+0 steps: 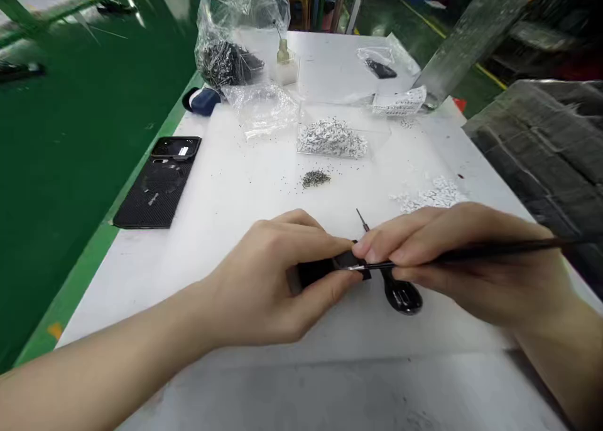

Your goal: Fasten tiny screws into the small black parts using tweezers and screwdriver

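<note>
My left hand [282, 274] pinches a small black piece [313, 272] between thumb and fingers, low over the white work surface. Much of that piece is hidden by the fingers. In my right hand [471, 261] is a thin black tool [384, 265] with a silver tip, held like a pen. Its tip meets the black piece between my left thumb and index finger. A screwdriver [402, 296] with a glossy black handle lies just beneath the right fingers, its shaft pointing away from me. Beyond the hands sits a little heap of tiny dark screws [315, 178].
A clear tray [304, 151] holds many small white parts; more white parts [433, 195] lie loose at right. A black phone case [155, 189] rests near the left edge. Farther back are plastic bags [266, 114], a needle-tipped bottle [282, 53] and a dark phone-like item [380, 69].
</note>
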The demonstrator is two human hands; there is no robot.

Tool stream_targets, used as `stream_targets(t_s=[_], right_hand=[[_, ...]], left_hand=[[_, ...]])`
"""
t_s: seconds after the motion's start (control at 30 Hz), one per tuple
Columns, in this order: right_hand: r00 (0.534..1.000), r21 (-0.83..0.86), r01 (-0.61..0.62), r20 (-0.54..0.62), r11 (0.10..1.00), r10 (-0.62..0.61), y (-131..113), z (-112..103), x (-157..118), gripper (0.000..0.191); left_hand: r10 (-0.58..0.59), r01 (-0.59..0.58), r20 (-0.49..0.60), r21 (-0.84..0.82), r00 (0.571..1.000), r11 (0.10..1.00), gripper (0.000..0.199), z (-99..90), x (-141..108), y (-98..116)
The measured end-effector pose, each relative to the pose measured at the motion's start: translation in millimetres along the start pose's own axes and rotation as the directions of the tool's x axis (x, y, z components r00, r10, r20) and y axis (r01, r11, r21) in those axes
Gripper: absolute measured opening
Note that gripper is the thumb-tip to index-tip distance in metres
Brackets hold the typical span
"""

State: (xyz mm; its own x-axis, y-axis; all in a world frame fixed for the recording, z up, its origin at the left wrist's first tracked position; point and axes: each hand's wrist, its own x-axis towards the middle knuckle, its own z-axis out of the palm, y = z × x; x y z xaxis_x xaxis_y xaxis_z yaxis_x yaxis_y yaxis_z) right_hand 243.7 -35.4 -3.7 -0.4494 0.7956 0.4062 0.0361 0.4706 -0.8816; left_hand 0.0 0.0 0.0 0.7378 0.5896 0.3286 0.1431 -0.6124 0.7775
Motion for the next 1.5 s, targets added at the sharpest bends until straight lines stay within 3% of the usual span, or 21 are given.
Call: stream_targets(t_s=[0.07,0.17,0.23,0.3,0.4,0.5,0.73,0.9,1.5], right_hand=[[0.999,-0.035,0.008,0.035,0.999,-0.007,2.1,-0.1,0.1,0.042],[1.000,-0.083,0.001,-0.002,0.997,-0.001,1.6,0.2,1.8,0.038],[0.994,-0.105,-0.002,-0.107,0.994,-0.010,-2.3,1.2,6.6,0.027],[0.959,-0.142,-0.007,-0.282,0.990,-0.034,-7.7,3.5,15.7,0.013],[0.893,-0.311,-0.171,-0.450,0.935,0.014,-12.2,10.0,35.0,0.006],[0.895,-0.430,-0.296,-0.437,0.853,0.090,-5.3,17.9,50.7,0.004],[0.887,-0.346,-0.340,-0.428,0.874,0.176,22.0,26.3,50.1,0.010],[0.872,-0.373,-0.408,-0.431,0.833,0.234,30.4,24.2,49.3,0.015],[0.897,-0.465,-0.381,-0.396,0.799,0.198,33.5,23.8,47.7,0.016]], left_hand=[[-0.003,0.003,0.004,0.001,1.000,1.000,0.013,-0.1,-1.2,0.7],[0.007,-0.007,0.008,0.004,1.000,1.000,0.013,-0.4,-1.9,0.9],[0.025,-0.025,0.005,0.007,1.000,1.000,0.013,-0.7,-1.8,0.2],[0.040,-0.040,-0.005,0.009,0.999,0.999,0.013,-1.1,-1.6,-0.7],[0.039,-0.039,-0.018,0.007,0.999,0.999,0.015,-1.8,-1.9,-1.2],[0.022,-0.022,-0.022,0.001,1.000,1.000,0.015,-2.4,-2.6,-0.5],[0.020,-0.021,-0.032,-0.019,0.999,1.000,0.010,-1.0,-2.3,0.5],[0.007,-0.007,-0.014,-0.042,1.000,0.999,0.009,-1.6,-1.8,0.3],[-0.033,0.036,0.031,-0.087,0.999,0.996,0.015,-4.3,2.9,1.6]])
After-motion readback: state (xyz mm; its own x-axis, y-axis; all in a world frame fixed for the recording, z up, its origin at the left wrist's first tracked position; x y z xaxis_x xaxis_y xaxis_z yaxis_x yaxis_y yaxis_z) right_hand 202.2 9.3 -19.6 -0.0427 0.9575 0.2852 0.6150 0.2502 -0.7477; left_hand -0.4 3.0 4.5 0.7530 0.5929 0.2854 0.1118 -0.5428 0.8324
